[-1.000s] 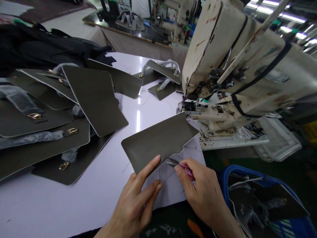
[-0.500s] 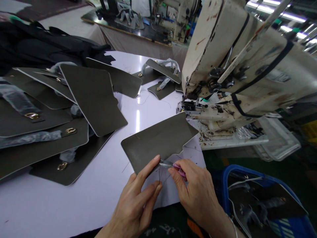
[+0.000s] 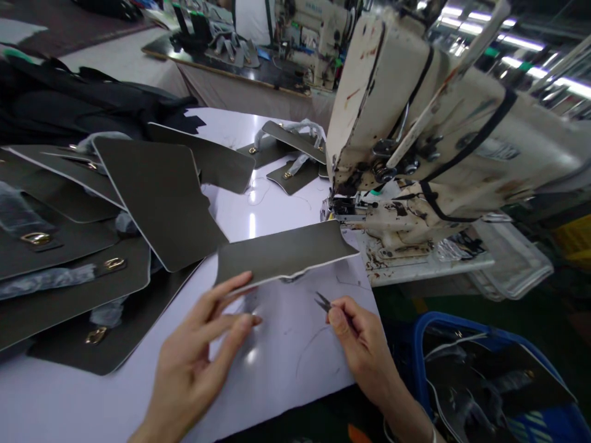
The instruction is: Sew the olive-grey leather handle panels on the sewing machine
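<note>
- Left fingers (image 3: 231,311) spread open, tips right by the lower edge of the grey panel (image 3: 281,252)
- Panel's lying on the white table (image 3: 286,381)
- Right fingers (image 3: 339,321) pinching small snips (image 3: 323,302), just below the panel
- Sewing machine (image 3: 373,104) just beyond

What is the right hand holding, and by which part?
The right hand pinches small pointed metal thread snips by their grip end, leaving the blades exposed.

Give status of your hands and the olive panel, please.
Left hand open, fingers at olive panel's near edge. Right hand pinching thread snips. Panel above white table, right end close to sewing machine.
</note>
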Action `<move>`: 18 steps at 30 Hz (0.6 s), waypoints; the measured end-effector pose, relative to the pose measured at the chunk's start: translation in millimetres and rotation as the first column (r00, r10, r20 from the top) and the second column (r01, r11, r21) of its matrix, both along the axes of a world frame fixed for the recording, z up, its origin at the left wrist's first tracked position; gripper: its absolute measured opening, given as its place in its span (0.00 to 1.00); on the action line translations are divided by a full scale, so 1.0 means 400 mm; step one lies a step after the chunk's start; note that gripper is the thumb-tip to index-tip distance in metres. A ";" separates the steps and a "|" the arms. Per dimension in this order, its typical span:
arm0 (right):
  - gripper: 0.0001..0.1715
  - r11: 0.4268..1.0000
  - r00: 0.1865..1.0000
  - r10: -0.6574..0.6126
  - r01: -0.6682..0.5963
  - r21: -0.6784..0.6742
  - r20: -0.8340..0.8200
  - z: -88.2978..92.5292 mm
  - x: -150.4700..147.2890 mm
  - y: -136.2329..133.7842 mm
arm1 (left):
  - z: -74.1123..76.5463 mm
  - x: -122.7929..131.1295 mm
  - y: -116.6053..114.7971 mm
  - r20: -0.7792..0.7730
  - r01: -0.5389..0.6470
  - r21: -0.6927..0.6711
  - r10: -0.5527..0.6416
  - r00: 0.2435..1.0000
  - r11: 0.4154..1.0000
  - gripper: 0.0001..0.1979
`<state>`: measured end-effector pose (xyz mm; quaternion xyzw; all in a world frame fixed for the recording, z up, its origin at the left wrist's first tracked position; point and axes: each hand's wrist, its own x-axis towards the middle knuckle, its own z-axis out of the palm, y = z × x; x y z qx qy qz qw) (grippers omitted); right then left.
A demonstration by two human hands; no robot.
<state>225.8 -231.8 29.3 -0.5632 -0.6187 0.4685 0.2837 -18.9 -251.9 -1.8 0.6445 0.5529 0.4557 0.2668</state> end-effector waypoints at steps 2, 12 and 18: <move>0.24 0.999 0.999 -0.013 0.011 -0.032 -0.044 -0.014 0.006 0.015 | 0.036 -0.065 0.109 0.052 -0.147 0.010 0.146 0.988 0.989 0.08; 0.23 0.990 0.992 -0.129 0.129 -0.051 0.016 -0.155 0.029 0.113 | -0.022 0.039 0.567 -0.001 0.082 -0.044 -0.082 0.997 0.996 0.33; 0.22 0.925 0.933 -0.354 0.338 0.171 0.070 -0.313 0.109 0.159 | -0.109 0.085 0.657 -0.241 0.106 -0.030 -0.110 0.964 0.994 0.26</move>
